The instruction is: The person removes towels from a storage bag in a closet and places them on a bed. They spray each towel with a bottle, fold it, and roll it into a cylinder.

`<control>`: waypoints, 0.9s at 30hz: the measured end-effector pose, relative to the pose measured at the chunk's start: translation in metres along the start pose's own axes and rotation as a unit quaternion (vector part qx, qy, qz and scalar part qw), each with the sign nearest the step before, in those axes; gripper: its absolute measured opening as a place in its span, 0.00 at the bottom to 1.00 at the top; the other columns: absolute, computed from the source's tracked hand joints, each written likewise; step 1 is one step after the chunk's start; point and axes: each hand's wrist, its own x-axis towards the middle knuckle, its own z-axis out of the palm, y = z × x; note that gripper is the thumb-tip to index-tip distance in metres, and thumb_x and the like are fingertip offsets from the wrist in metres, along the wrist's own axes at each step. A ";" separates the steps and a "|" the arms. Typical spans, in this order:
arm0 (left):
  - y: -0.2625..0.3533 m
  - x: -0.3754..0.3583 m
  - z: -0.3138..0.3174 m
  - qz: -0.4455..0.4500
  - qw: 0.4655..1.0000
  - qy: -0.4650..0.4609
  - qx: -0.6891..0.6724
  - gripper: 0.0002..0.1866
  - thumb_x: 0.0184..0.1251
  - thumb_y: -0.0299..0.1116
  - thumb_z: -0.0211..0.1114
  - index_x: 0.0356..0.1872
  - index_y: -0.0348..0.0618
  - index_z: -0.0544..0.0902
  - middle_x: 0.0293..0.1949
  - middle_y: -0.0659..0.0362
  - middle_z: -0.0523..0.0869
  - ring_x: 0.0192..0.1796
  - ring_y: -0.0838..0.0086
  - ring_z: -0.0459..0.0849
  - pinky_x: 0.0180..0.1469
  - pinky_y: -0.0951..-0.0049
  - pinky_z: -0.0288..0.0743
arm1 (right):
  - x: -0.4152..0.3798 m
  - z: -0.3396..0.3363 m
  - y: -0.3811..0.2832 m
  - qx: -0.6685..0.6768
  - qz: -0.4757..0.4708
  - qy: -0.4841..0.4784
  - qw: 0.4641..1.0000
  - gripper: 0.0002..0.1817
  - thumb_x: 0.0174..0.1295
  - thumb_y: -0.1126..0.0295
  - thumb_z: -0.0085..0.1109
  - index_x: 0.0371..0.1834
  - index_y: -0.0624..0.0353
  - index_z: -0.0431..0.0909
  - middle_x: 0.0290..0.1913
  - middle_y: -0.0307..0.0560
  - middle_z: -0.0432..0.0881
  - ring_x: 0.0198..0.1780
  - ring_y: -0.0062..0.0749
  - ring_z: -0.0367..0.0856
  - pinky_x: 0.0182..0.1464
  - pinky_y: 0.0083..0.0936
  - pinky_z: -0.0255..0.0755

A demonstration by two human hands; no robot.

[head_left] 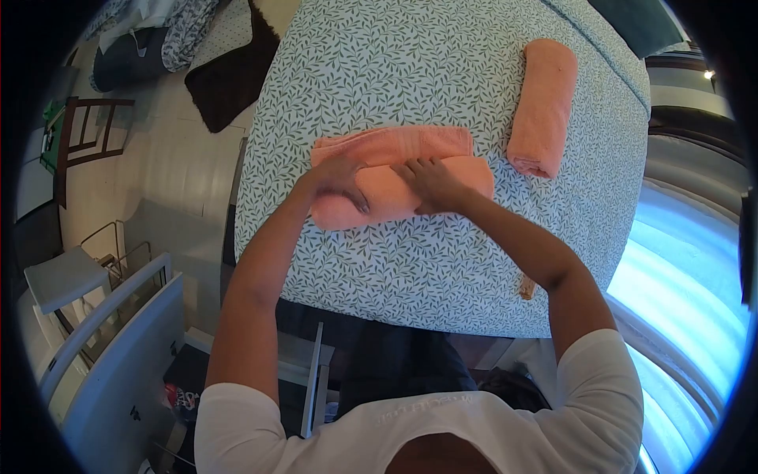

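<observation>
A peach towel (387,201) lies on the bed, mostly rolled, with a flat stretch still spread out on the far side of the roll. My left hand (341,180) grips the roll near its left end, thumb along the near side. Over the roll's right half lies my right hand (430,183), its fingers curved across the top and its thumb toward me. Both palms are hidden against the cloth. To the right, a second peach towel (542,107) rests fully rolled, apart from my hands.
A bed cover (379,63) with green leaves lies beneath the towels. A small brown object (527,287) sits near my right forearm. Left of the bed are a dark rug (225,87), a wooden chair (95,134) and a grey stool (67,278). A bright window (675,253) is at right.
</observation>
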 end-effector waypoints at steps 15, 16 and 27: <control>-0.007 0.002 0.000 0.064 0.935 0.269 0.224 0.44 0.36 0.58 0.72 0.54 0.40 0.72 0.47 0.50 0.78 0.53 0.58 0.75 0.55 0.58 0.64 | 0.070 -0.048 0.060 0.102 -0.023 -0.138 0.985 0.59 0.21 0.58 0.77 0.66 0.56 0.58 0.64 0.52 0.63 0.65 0.48 0.61 0.62 0.48 0.57; -0.009 0.005 -0.006 0.066 0.948 0.251 0.185 0.43 0.36 0.57 0.72 0.54 0.41 0.73 0.46 0.49 0.80 0.52 0.58 0.76 0.54 0.60 0.66 | 0.066 -0.051 0.060 0.109 -0.036 -0.086 0.990 0.62 0.20 0.56 0.78 0.67 0.56 0.56 0.65 0.53 0.60 0.66 0.50 0.58 0.64 0.51 0.54; -0.015 -0.004 0.009 -0.087 0.617 0.782 0.020 0.27 0.60 0.43 0.63 0.55 0.36 0.71 0.51 0.48 0.75 0.50 0.58 0.76 0.51 0.61 0.71 | 0.107 -0.047 0.091 0.250 -0.027 -0.214 0.944 0.55 0.21 0.60 0.77 0.62 0.61 0.63 0.57 0.54 0.72 0.59 0.44 0.69 0.59 0.37 0.65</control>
